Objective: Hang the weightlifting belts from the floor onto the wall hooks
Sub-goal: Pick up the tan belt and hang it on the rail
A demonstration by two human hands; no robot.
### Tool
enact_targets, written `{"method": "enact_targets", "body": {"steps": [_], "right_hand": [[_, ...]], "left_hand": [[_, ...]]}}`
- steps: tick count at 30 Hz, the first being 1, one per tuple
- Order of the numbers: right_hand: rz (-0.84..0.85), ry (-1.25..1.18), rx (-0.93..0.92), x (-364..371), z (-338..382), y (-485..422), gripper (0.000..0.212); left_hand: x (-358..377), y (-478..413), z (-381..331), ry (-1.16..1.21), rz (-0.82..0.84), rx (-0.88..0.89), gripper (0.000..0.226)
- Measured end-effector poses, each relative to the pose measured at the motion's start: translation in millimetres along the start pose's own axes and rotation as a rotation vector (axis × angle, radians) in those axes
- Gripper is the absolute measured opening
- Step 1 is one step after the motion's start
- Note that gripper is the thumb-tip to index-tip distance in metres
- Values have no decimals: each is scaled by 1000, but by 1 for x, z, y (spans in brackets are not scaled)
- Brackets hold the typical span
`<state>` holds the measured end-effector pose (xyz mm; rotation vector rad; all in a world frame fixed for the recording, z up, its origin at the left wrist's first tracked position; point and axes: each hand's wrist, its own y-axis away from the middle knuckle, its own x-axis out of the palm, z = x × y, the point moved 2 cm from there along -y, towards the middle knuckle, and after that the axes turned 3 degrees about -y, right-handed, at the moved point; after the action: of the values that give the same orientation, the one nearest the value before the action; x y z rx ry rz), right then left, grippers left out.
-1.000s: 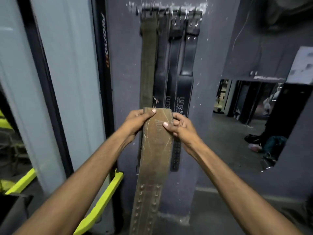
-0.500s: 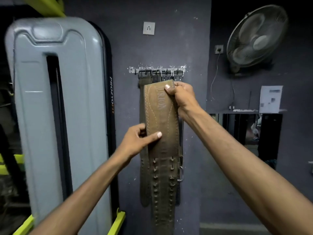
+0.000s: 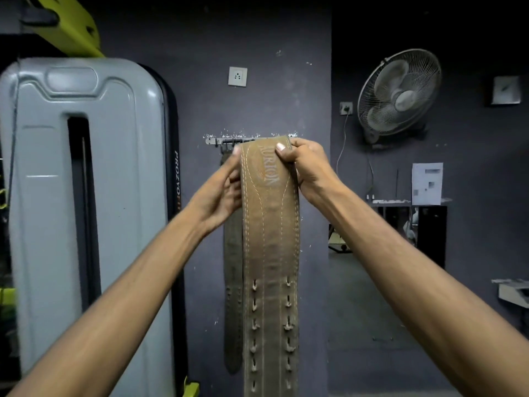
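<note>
A wide tan leather weightlifting belt (image 3: pixel 270 253) with pale stitching and two rows of holes hangs down in front of me. My right hand (image 3: pixel 305 167) grips its top right corner, thumb on the front. My left hand (image 3: pixel 221 193) holds its top left edge. The belt's top end is level with the metal hook rail (image 3: pixel 213 140) on the dark wall and covers most of it. An olive belt (image 3: pixel 232 282) hangs from the rail just behind and to the left; the other hung belts are hidden.
A tall grey gym machine cover (image 3: pixel 86 196) stands close on the left with a yellow-green frame (image 3: pixel 71 24) above. A wall socket (image 3: pixel 237 76) sits above the rail. A wall fan (image 3: pixel 399 94) and a doorway (image 3: pixel 400 239) are to the right.
Both hands have lifted the tan belt from waist level up to the hook rail. My left hand slid from the belt's middle up to its top edge.
</note>
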<state>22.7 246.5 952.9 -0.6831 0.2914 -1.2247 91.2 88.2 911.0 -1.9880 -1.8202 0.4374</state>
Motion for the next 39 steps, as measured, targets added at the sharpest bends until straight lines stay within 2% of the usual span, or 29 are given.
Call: {"method": "enact_targets", "body": {"steps": [4, 8, 11, 13, 16, 19, 21, 22, 24, 27, 29, 31, 34, 36, 39], "right_hand": [[107, 50, -47, 0, 7, 18, 24], [233, 162, -80, -14, 0, 46, 40], [385, 292, 27, -28, -43, 81, 48], [487, 371, 140, -34, -69, 97, 46], [582, 443, 196, -37, -74, 84, 51], [622, 238, 238, -30, -60, 49, 70], [539, -21, 272, -24, -45, 24, 90], [469, -133, 300, -21, -36, 13, 94], [343, -271, 369, -14, -25, -3, 84], [171, -277, 378, 2, -23, -13, 42], [116, -302, 356, 13, -25, -14, 22], [133, -328, 324, 21, -29, -13, 3], [173, -174, 137, 24, -34, -3, 18], [191, -132, 21, 23, -32, 8, 24], [277, -129, -29, 14, -30, 13, 30]], "left_hand": [[6, -25, -25, 140, -172, 41, 31], [7, -36, -24, 156, -208, 30, 9], [6, -41, -27, 143, -202, 103, 4], [6, -39, -30, 93, -193, 144, 6], [9, -35, -29, -47, -172, 196, 8], [4, -33, -26, -112, -173, 203, 7], [-5, -29, -23, -150, -169, 196, 18], [-10, -29, -20, -172, -159, 199, 26], [-20, -25, -13, -206, -128, 207, 39], [-33, -18, -2, -227, -83, 199, 51], [-40, -14, 4, -175, -65, 151, 46], [-44, -14, 5, -97, -68, 24, 35], [-46, -19, -2, 4, -122, -153, 36], [-46, -25, -7, 45, -136, -176, 39], [-41, -32, -16, 65, -145, -145, 24]]}}
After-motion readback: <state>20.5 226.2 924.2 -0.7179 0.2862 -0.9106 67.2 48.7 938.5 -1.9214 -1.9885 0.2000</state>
